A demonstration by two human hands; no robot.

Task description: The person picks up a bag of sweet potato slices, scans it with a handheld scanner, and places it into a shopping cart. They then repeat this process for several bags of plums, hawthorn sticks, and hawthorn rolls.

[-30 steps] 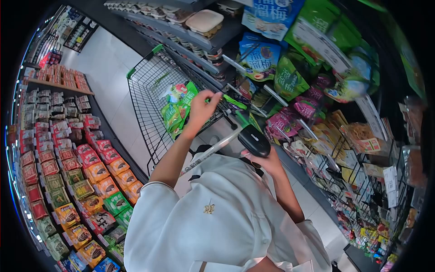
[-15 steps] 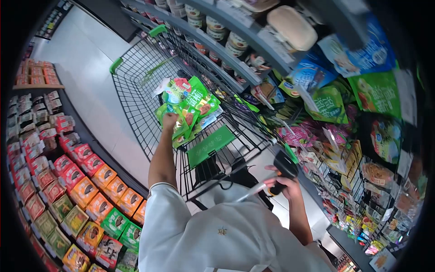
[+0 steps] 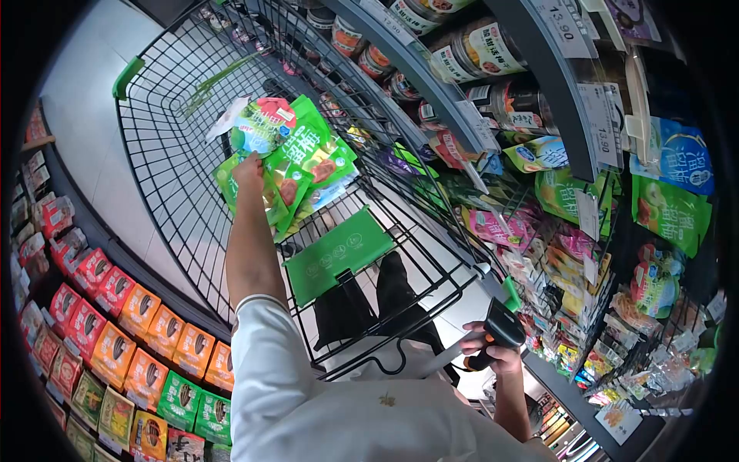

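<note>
Shopping cart with green snack pouches; handheld scanner at its near rail.

Nearest: right hand (image 3: 499, 356) was wrapped around a black handheld scanner (image 3: 496, 333), fingers curled about its grip, held just beside the near right corner of the black wire shopping cart (image 3: 154, 154). Next: green fold-down seat flap (image 3: 336, 252) lay inside the cart's near end, dark trouser legs visible through the wire below it. Further in: left hand (image 3: 249, 171), arm outstretched from a white sleeve (image 3: 258, 346), was closed on the edge of the green snack pouches (image 3: 296, 158), which lay fanned in a loose pile in the cart basket; exact finger grip could not be told. To the left: shelf rows of red, orange and green packets (image 3: 138, 339). Farthest, right: shelves of jars (image 3: 477, 50) with hanging snack bags (image 3: 671, 204) below.
</note>
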